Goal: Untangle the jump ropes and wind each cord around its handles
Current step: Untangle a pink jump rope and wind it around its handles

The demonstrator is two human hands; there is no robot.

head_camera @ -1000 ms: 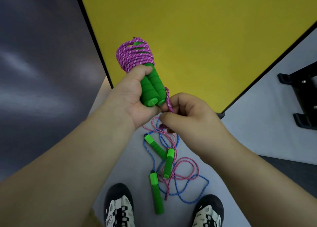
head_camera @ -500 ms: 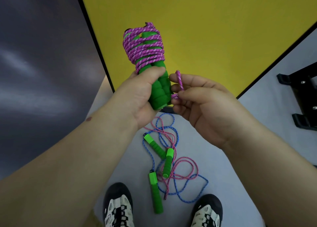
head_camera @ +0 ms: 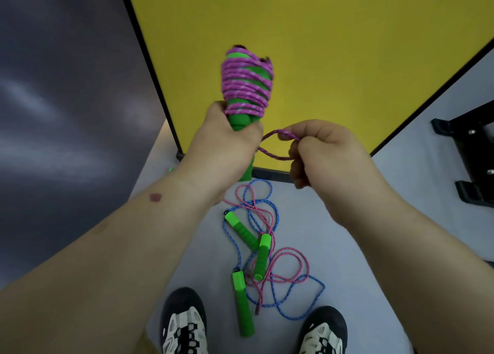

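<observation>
Left hand (head_camera: 227, 145) grips the paired green handles (head_camera: 242, 118) upright, purple cord (head_camera: 247, 86) coiled above its fist. Right hand (head_camera: 320, 150), just beside the handles and level with their base, pinches the cord's last loop (head_camera: 275, 145). Below the handles, two more ropes (head_camera: 262, 249) lie tangled on the floor (head_camera: 387, 206).
</observation>
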